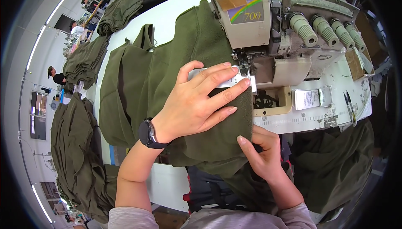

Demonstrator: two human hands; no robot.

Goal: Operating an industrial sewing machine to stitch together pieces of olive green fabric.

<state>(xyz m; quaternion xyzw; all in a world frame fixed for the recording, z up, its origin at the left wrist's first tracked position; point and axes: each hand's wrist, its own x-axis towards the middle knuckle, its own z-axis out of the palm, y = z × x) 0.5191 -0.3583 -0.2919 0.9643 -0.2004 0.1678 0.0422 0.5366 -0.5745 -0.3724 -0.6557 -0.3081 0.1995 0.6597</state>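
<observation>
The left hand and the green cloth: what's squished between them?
In the head view, a white label lies under the left hand's fingers, flat on the green cloth.

Stacks of olive garments [83, 61], thread cones [304, 29], snips [350, 107] on the white table [167, 15].

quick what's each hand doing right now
Left hand: open, flat on the white label and green fabric.
Right hand: closed, pinching the green fabric's edge.

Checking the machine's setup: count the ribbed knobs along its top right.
4 ribbed knobs in a row on the sewing machine, running left to right: first, second, third, fourth. Any more past the fourth would be out of sight.
</observation>
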